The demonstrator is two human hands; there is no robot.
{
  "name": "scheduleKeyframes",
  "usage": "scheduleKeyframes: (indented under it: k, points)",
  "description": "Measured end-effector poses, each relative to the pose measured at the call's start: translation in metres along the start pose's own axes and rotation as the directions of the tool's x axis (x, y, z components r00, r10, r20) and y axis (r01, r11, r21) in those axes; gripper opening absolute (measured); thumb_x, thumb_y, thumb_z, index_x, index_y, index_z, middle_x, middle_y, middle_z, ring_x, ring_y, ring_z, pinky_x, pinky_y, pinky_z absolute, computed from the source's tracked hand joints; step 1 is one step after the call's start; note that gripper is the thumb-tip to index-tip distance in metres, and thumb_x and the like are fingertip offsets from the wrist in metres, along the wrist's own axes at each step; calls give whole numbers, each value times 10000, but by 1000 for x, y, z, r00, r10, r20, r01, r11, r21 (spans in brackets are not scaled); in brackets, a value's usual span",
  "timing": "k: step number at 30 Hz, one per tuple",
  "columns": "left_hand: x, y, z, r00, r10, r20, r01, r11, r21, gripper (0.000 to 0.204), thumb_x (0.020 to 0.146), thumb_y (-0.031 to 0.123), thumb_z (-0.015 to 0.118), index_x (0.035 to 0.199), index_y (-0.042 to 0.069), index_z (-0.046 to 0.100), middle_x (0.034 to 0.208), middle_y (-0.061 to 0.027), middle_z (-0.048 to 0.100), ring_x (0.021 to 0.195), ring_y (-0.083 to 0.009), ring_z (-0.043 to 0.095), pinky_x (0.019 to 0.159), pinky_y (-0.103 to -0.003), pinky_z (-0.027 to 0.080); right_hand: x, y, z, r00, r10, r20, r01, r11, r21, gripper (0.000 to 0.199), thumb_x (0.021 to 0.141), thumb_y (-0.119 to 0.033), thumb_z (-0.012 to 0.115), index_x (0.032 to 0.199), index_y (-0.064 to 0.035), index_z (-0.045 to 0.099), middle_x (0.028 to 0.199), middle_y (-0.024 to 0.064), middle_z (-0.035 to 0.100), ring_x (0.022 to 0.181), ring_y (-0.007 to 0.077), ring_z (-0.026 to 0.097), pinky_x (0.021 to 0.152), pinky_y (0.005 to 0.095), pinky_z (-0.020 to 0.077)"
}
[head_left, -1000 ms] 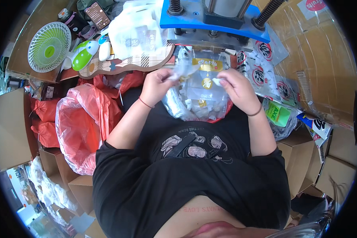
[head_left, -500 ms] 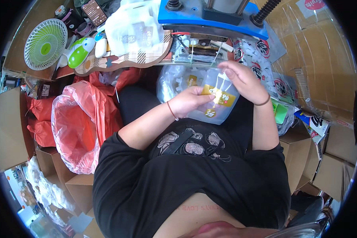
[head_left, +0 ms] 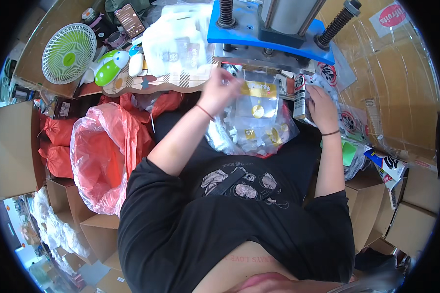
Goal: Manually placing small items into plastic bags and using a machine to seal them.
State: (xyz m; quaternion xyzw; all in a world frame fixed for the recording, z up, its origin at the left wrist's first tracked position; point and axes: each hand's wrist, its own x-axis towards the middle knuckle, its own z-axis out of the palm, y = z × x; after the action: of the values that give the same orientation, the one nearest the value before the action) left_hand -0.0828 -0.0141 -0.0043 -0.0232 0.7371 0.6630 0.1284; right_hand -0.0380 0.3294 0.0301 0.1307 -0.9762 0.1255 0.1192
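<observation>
Far left: we see a round white desk fan with a green hub (head_left: 68, 53) lying on the brown cardboard-covered surface, well apart from both hands.
Beside the fan: a green-and-white rounded plastic gadget (head_left: 109, 68) sits next to a black smartphone (head_left: 132, 17) lying screen up.
Lower left: a large translucent red plastic bag (head_left: 102, 156) bulges open beside our left knee, with open brown cardboard boxes (head_left: 14, 146) around it.
Table centre: a heap of clear plastic pouches (head_left: 176, 46) lies on the wavy-edged wooden board (head_left: 151, 87).
Left hand: our left hand (head_left: 219, 89) is raised in front of the press, fingers curled in loosely; it is blurred, and we cannot tell whether it pinches anything. It sits just beside the top edge of the bag.
Bag: the clear plastic pouch with a yellow label (head_left: 257, 105) stands upright in front of our chest, over a lap pile of similar small clear packets with yellow spots (head_left: 259, 136).
Machine: a blue metal press plate with black springs and a grey cylinder (head_left: 274, 29) stands above the pouch.
Right hand: our right hand (head_left: 322, 105) closes on a stack of white packets with red-and-black round prints (head_left: 302, 95), just right of the pouch.
Far right: more printed packets and green items (head_left: 371, 156) lie along taped cardboard (head_left: 401, 88).
</observation>
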Motion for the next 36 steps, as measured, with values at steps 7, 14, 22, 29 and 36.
scheduleKeyframes:
  k: [7,14,22,29,36]
  points:
    - [-11,-20,-94,694,706,139,-401,220,889,424,922,243,678,1249,1,558,1078,-143,666,1027,-255,642,916,-375,486,-5,-5,-4,997,-16,-73,16,1000,-3,207,905,-109,607,1100,-45,634,1030,144,654,969,363,613,818,422,500]
    - [-51,-10,-57,975,223,2,-220,961,168,187,931,174,687,980,-6,701,892,-59,707,786,-97,633,730,-270,503,0,-83,-12,984,-75,-163,141,882,449,172,992,-169,537,999,-14,611,887,139,622,818,298,612,744,375,484]
    - [-75,3,1,938,126,323,-194,963,188,157,930,152,704,938,-4,712,745,35,653,659,-24,527,614,-218,448,30,-135,-31,1000,-4,24,-15,658,753,219,1002,-217,562,956,-7,604,796,61,611,751,215,563,717,348,472]
    - [-92,8,42,783,-51,620,278,921,-275,190,936,140,687,1078,15,696,902,6,699,775,-59,612,683,-242,500,22,-99,-45,972,-227,55,161,823,545,214,982,-217,587,1039,-14,625,848,95,627,851,250,608,776,366,491]
    - [-53,15,37,816,-124,565,396,832,-389,246,916,82,676,1149,4,666,1041,-64,713,941,-127,667,806,-289,538,-13,-12,-39,985,101,137,-91,993,-76,267,893,-109,626,1151,-39,615,1030,191,608,1004,421,589,857,429,494]
